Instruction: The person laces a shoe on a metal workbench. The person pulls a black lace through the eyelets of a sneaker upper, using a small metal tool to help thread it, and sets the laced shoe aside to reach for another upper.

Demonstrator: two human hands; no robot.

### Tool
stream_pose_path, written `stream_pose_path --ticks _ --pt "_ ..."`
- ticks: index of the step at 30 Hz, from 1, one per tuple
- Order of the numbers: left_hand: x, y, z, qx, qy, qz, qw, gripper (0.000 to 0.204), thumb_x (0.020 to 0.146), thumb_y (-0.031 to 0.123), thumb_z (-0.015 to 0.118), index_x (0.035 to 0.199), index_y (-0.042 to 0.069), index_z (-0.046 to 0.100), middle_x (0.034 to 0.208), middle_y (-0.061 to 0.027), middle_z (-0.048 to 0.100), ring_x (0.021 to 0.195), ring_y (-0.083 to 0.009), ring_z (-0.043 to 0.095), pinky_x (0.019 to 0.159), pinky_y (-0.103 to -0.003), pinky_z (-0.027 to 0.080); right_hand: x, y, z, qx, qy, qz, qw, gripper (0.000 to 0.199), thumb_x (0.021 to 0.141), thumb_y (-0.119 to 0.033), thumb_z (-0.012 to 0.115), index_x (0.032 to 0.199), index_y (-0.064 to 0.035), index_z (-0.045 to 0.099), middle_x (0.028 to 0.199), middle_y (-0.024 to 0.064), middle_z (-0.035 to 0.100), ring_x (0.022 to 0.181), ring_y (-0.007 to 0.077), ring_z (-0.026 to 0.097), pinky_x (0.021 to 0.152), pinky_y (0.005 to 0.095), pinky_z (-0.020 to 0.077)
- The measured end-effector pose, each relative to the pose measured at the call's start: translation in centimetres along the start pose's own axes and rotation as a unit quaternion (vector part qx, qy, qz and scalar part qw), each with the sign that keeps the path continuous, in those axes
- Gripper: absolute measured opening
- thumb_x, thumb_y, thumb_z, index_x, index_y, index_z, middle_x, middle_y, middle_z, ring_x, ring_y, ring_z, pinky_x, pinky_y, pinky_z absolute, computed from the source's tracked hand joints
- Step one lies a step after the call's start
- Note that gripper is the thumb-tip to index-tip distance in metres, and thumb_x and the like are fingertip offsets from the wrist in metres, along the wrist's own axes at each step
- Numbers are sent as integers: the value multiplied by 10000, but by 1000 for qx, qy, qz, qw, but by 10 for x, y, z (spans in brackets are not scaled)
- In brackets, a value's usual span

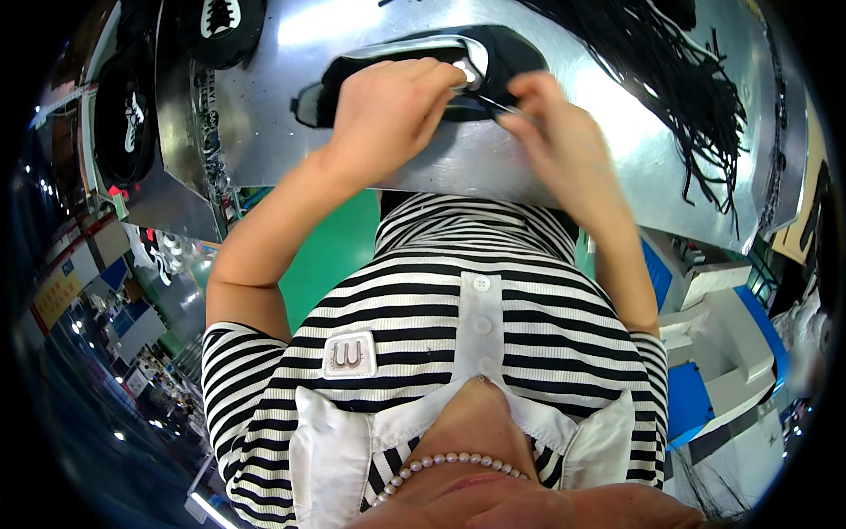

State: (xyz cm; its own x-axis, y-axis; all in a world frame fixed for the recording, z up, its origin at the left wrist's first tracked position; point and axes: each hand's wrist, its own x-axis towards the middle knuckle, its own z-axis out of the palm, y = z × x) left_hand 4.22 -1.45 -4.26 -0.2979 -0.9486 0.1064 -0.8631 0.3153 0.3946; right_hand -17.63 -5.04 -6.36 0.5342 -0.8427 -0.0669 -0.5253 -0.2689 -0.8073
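Note:
A black shoe [515, 55] with a pale lining lies on its side across the metal table in front of me. My left hand [388, 104] is closed over its opening, with the fingertips pinched by a small white part near the lacing area. On the other side, my right hand [564, 128] is slightly blurred. Its thumb and forefinger pinch a thin shoelace [495, 103] that runs toward the shoe. The exact spot where the lace meets the shoe is hidden by the fingers.
A bundle of loose black laces [656, 75] spreads over the table's right side. Black shoes with white lacing [220, 19] sit at the far left, another shoe [130, 123] below them. The metal table's near edge [467, 189] runs before my body. Blue and white bins [718, 353] stand lower right.

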Motion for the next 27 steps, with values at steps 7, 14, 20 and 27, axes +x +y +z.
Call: stream_pose_path --ticks 7,14,20,27 --pt "-4 -2 4 81 137 160 974 170 751 96 667 921 108 662 806 1 663 694 -186 634 614 -307 476 52 50 -29 360 38 94 927 324 878 -186 736 1124 -99 544 1054 -5 629 855 60 516 720 190 400" --pt "-18 -33 -14 -505 0 -221 835 482 913 172 702 1344 28 544 1138 -77 657 1072 -204 606 877 -329 508 48 26 -8 221 160 -30 961 426 760 -99 847 1035 -66 524 862 -33 533 737 28 482 606 161 390" --pt "0 -31 -11 -460 -206 -344 792 309 846 373 768 980 97 733 913 15 659 808 -98 520 732 -245 404 35 16 4 237 136 -19 962 410 797 -65 819 1069 -63 512 913 -28 529 785 21 488 635 153 412" --pt "18 -26 -9 -513 -141 -358 767 108 835 120 719 899 35 738 799 -18 668 709 -112 563 686 -263 464 35 10 4 203 167 55 963 355 821 -119 798 1032 -43 523 903 -4 553 773 52 487 668 191 421"
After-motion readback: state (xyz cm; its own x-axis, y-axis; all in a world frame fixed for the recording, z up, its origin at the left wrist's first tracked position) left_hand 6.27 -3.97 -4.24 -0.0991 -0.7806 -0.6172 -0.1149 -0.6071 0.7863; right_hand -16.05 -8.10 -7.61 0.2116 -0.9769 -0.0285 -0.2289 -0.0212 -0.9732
